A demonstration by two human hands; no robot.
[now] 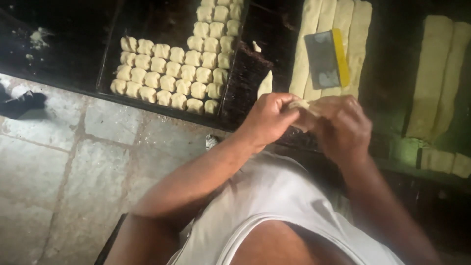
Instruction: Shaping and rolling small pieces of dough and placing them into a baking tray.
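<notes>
Both hands are closed on one small piece of dough (300,107) above the front edge of the dark desk (397,59): the left hand (269,118) pinches it from one side, the right hand (341,126) from the other. Behind them, a scraper (326,59) lies on long dough strips (314,29). A tray (147,19) with rows of dough pieces (171,73) is toward the left end.

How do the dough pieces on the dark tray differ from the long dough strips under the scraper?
The dough pieces are small, squarish lumps packed in rows on the dark tray; the dough strips are long, flat, uncut bands lying side by side, with the scraper on them. Both are pale, raw-looking dough.
</notes>
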